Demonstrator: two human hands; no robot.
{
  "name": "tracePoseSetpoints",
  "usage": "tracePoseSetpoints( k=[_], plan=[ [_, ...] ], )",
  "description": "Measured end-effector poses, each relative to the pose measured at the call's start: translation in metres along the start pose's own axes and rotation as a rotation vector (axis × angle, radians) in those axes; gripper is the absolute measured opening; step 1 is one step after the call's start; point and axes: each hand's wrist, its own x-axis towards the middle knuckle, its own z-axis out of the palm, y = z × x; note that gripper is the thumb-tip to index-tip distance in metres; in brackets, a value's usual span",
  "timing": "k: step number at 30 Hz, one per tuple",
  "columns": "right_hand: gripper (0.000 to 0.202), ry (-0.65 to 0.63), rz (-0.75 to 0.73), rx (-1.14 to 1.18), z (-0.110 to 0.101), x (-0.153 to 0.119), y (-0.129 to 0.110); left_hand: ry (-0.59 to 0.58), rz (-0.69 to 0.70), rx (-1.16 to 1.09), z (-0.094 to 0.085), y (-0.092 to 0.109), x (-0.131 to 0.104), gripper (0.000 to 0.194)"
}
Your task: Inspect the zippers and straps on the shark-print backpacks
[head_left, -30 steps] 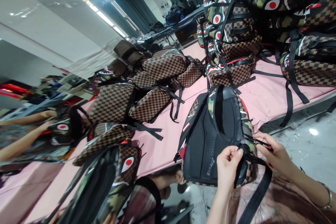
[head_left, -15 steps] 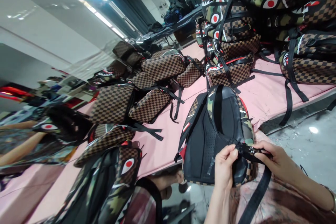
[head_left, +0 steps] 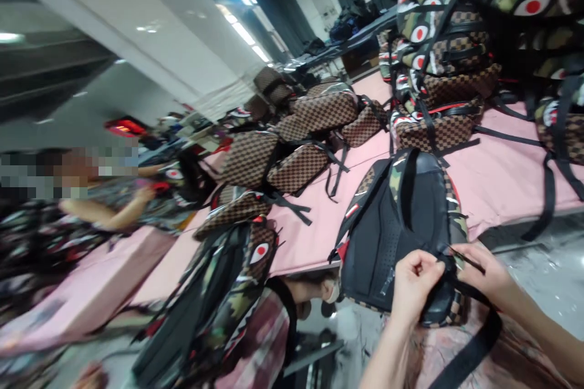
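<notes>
A backpack [head_left: 371,249] rests with its black padded back facing up, its upper part on the pink table and its lower end toward my lap. My left hand [head_left: 414,285] is closed in a pinch on a black strap at the bag's lower right. Beside it, the fingers of my right hand [head_left: 489,270] are closed around a thin dark pointed thing [head_left: 472,260], too blurred to name. From between the hands a loose black webbing strap [head_left: 484,337] hangs down over my lap. Where strap and bag join is partly hidden by my fingers.
Stacked checkered and camouflage backpacks [head_left: 456,82] stand at the back right, more checkered bags [head_left: 250,158] at centre left. A co-worker [head_left: 107,213] handles a bag at left. Another person's plaid clothing [head_left: 267,340] and backpack [head_left: 196,310] are close on my left. Pink cloth covers the table [head_left: 296,237].
The view has swung left, so everything appears shifted right. My right fingers have changed their grip near the strap, and a thin dark thing now shows in them. My left hand still pinches the strap.
</notes>
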Motion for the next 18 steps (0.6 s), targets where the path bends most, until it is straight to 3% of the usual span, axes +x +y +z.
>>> tracePoseSetpoints(
  k=[2,5,7,12,18],
  plan=[
    [0.025,-0.067,0.021,0.029,0.008,0.003,0.008,0.103,0.270,0.302,-0.003,0.003,-0.003,0.014],
    [0.029,-0.039,0.056,0.027,0.013,0.007,0.019,0.214,0.686,0.822,-0.008,-0.002,-0.004,0.017],
    [0.035,-0.026,0.087,-0.012,0.013,0.009,0.025,0.215,0.808,1.109,-0.009,-0.007,-0.002,0.019],
    [0.041,0.064,0.042,-0.250,0.012,0.007,0.026,0.161,0.655,1.398,-0.009,-0.005,0.008,0.008],
    [0.048,0.139,0.138,-0.314,0.018,0.002,0.011,0.202,0.652,1.304,-0.005,-0.011,0.009,0.010]
  ],
)
